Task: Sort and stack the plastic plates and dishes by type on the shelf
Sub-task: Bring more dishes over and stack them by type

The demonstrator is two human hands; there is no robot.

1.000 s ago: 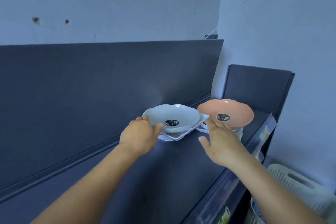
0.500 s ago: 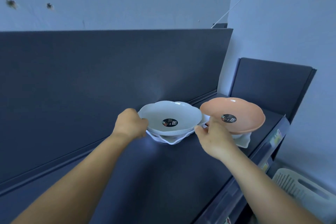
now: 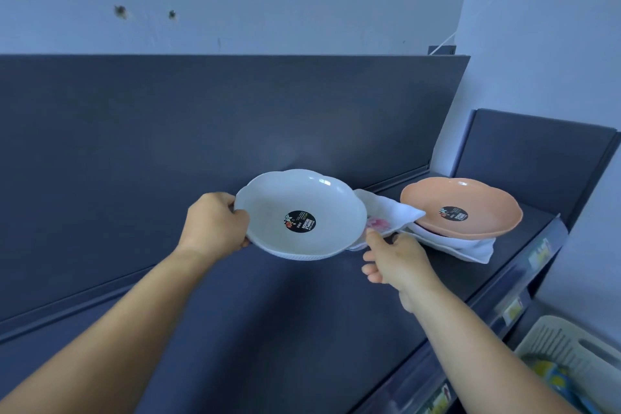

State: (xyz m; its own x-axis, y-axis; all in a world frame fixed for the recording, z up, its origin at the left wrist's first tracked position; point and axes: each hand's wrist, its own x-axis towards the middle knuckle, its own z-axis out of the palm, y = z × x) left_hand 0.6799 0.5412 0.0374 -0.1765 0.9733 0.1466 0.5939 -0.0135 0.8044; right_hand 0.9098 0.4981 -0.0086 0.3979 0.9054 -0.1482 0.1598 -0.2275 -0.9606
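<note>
Two hands are on dishes at once, and that is where I see the risk. Starting at the left, my left hand [image 3: 215, 225] grips the white scalloped bowl [image 3: 302, 212] by its left rim, fingers curled under and thumb over the edge, holding it lifted clear of the shelf [image 3: 268, 312]. One rim held one-handed means the bowl could tip to the right if my grip loosens, and its right edge overlaps the white square dish [image 3: 386, 215], so any drop lands on that piece.

Moving right, my right hand [image 3: 396, 262] pinches the near edge of the square dish, thumb on top beside its pink flower print; the other fingers are loosely curled below. That dish is tilted, and its far corner looks to touch, or nearly touch, the peach scalloped plate [image 3: 460, 208]. Pulling it carelessly could nudge the peach plate, which sits on another white square dish [image 3: 470, 247] near the shelf's front edge

I judge the next step to be separating bowl from square dish so each joins its own type
</note>
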